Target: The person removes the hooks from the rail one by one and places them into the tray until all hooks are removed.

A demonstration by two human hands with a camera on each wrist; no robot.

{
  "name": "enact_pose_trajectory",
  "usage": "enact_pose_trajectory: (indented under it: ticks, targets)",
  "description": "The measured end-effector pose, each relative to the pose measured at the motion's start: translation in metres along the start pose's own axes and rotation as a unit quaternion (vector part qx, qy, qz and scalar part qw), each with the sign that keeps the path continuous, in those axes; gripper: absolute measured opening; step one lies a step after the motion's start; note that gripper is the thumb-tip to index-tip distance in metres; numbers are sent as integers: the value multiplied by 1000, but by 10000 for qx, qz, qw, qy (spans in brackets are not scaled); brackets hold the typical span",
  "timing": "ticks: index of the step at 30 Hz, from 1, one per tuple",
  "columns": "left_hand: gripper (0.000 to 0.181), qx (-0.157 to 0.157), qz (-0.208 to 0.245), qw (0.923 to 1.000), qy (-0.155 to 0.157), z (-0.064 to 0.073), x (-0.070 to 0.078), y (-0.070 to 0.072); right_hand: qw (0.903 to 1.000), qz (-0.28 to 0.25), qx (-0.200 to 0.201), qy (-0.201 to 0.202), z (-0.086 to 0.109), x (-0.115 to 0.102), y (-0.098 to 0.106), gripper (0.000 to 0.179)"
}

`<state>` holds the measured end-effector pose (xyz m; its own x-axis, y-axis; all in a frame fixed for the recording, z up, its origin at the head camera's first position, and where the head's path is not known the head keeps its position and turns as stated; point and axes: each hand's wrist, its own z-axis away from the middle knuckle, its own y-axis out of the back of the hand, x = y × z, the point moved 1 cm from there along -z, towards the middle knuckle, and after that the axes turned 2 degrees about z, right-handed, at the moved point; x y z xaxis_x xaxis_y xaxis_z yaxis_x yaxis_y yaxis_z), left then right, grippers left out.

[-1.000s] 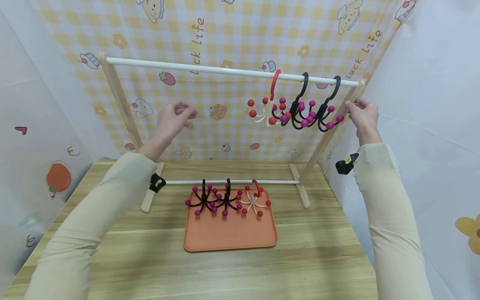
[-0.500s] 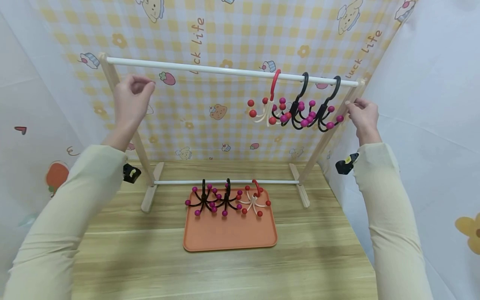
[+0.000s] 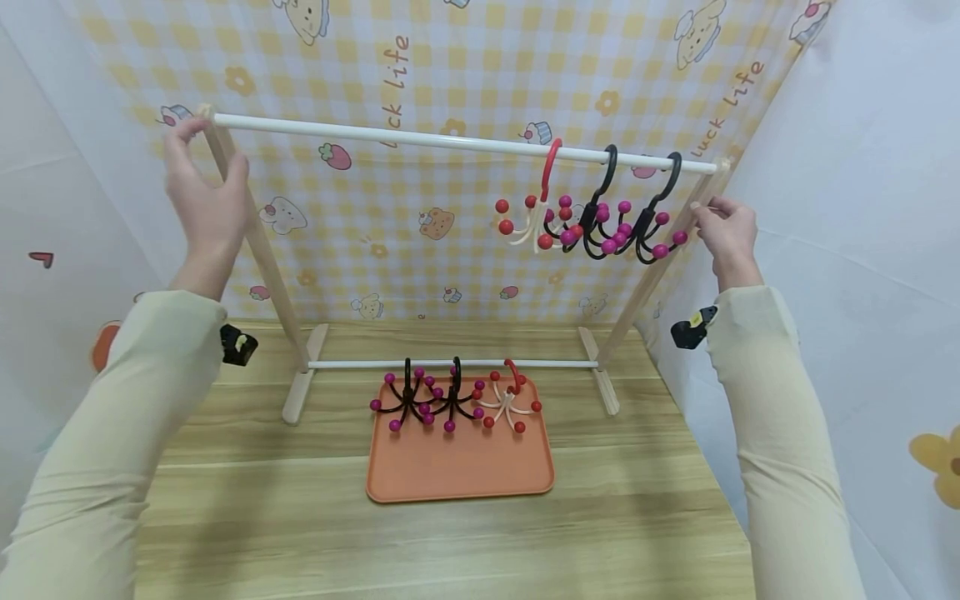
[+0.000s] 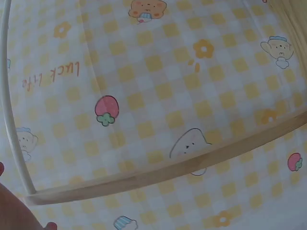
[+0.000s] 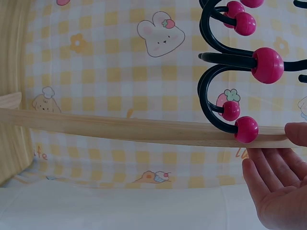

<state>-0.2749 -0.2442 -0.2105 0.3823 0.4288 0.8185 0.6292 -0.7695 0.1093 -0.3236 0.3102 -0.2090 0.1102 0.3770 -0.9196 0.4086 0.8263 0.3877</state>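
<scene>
Rack [image 3: 375,135] stands at far side of table [image 3: 450,550], between both hands. Left grip [image 3: 206,196] wide, thumb and fingers spread about the top of the left post [image 3: 267,260]; can't tell if it touches. Right grip [image 3: 727,235] narrow, pinching the right post [image 3: 649,283] near its top. Three hangers on right half of top bar, left to right: red-and-cream hanger [image 3: 540,217], middle black hanger [image 3: 591,215], end black hanger [image 3: 647,223]. End one sits closest to right grip, pink balls just left of it; in the right wrist view one ball overlaps the post. Orange tray [image 3: 461,467] on table, near side of rack, with left tray hanger [image 3: 408,398] and centre tray hanger [image 3: 453,398], both black, plus red tray hanger [image 3: 507,402] on its far half. Lower bar [image 3: 352,364] runs along tray's far edge. Checked cloth [image 3: 465,75] behind everything.
</scene>
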Motion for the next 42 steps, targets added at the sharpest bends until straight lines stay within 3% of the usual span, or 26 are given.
enact_pose_trajectory:
  ticks: [2, 5, 10, 15, 20, 29, 34, 40, 42]
  targets:
    - [47, 6, -115, 9998, 183, -2, -4, 2, 10000, -3, -15, -12, 0, 0, 0, 53]
    - [58, -217, -103, 9960, 857, -3, -11, 5, 10000, -29, -39, -19, 0, 0, 0, 53]
    - [72, -804, 20, 9756, 2044, -4, -23, 8, 10000, -47, -47, -13, 0, 0, -1, 52]
    - [72, -1146, 35, 9622, 2471, -4, -32, 7, 10000, -57, -45, -14, -1, 0, -1, 52]
    - [63, -1225, -150, 9599, 2516, -7, -38, 6, 9999, -94, -49, -15, -1, 0, -1, 53]
    - [55, -1311, -1197, 9578, 2263, -14, -42, 7, 9999, -114, -52, -6, 1, -1, 0, 52]
    - [50, -1353, -1935, 9514, 1975, -14, -42, 7, 9999, -84, -76, -5, -2, 1, 0, 53]
    - [49, -1452, -2161, 9484, 1810, -15, -42, 6, 10000, -93, 18, 18, -5, 3, 3, 54]
    - [49, -1504, -2212, 9471, 1772, -15, -42, 7, 9993, -338, 150, 98, -9, 5, 6, 50]
